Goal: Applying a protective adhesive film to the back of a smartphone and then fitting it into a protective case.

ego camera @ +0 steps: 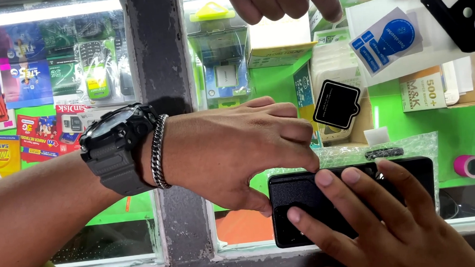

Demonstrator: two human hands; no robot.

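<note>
Glass worktop (188,233) carries everything, a dark metal frame bar (157,51) crossing it and packaged goods showing beneath. Left hand (233,150), with a black wristwatch (116,145) and steel chain bracelet (160,151) on its wrist, reaches across; its grip is pinched nearly closed on the upper left edge of a black phone (306,200). That phone lies flat directly under both grips, on clear bubble wrap (411,143). Right hand (377,223) presses spread fingers on its face, grasping nothing. Beyond the grips, another person's hand (285,1) points down. Right of them sits a pink tape roll (470,165); above, a black lens protector (337,104).
</note>
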